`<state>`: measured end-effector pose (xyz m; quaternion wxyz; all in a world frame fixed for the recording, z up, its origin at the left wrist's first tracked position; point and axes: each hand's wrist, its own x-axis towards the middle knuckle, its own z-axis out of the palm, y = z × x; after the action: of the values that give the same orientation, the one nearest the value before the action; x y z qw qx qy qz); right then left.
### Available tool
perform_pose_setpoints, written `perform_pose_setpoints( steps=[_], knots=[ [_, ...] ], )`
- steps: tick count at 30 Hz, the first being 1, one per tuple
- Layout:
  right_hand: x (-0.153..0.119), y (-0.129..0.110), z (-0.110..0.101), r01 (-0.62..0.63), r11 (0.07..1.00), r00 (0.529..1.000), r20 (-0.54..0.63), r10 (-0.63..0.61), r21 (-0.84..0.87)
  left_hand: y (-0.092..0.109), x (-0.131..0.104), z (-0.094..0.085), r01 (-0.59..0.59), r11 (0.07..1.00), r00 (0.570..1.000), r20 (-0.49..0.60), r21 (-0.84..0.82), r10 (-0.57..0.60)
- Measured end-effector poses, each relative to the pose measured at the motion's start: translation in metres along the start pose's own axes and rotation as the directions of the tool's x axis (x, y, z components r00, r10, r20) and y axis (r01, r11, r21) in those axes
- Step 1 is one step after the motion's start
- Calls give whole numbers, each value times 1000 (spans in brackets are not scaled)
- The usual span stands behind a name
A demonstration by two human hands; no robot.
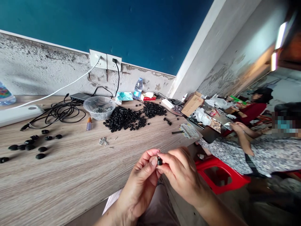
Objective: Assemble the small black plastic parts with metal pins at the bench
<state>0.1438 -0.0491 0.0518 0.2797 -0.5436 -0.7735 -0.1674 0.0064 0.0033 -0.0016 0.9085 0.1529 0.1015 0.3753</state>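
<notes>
Between my two hands, just off the table's front edge, is a small black plastic part (159, 161). My left hand (144, 175) pinches it with thumb and fingers, and my right hand (180, 171) grips it from the other side. Whether a smaller piece sits in the fingers is hidden. On the table (77, 175) a little pile of short metal pins (103, 141) lies ahead of my hands. Beyond it spreads a large heap of black parts (122, 118), with a second heap (154, 110) to its right. Several round black pieces (29, 142) are scattered at the left.
A clear plastic bowl (99, 106) of small metal pieces stands behind a screwdriver (88, 124). Black cables (62, 110), a water bottle (138, 88) and a tissue box (148, 96) line the wall. Two people sit at the right, near a red chair (221, 172).
</notes>
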Motion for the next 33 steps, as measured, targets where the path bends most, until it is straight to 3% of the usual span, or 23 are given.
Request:
perform_pose_setpoints(
  steps=[9,17,33],
  knots=[
    [-5,4,5,78,993,996,-30,-81,-90,0,-1,9,-26,999,999,-32,19,27],
    [1,2,6,62,991,994,-81,-71,-115,-2,-2,11,-63,998,992,-111,-16,61],
    [-6,-1,10,69,991,997,-31,-73,-117,-6,-9,17,-82,994,982,-177,-74,68]
  ],
)
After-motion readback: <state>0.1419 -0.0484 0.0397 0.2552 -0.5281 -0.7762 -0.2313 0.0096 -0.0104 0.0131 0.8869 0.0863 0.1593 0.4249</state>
